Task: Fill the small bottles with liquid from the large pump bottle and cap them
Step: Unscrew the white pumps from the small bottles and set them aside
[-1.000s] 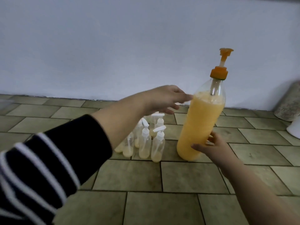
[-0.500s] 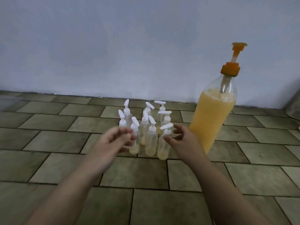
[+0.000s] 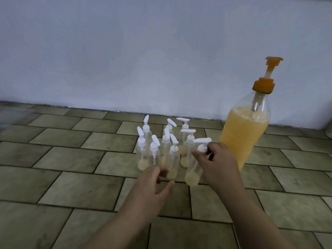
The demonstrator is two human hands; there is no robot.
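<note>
Since half a second ago the right hand (image 3: 218, 165) has closed in on the nearest small bottle (image 3: 193, 169), pinching its white pump collar between thumb and fingertips, and the bottle now leans toward the left. The left hand (image 3: 152, 184) has dropped lower, fingers loosely spread and holding nothing, just short of the bottle's base. Behind stand the other small bottles (image 3: 158, 151) in a tight cluster on the tiled floor (image 3: 71, 177), each with a little yellow liquid at the bottom. Farther right, near the wall (image 3: 143, 51), the large pump bottle (image 3: 246, 133) stands nearly full of orange liquid.
</note>
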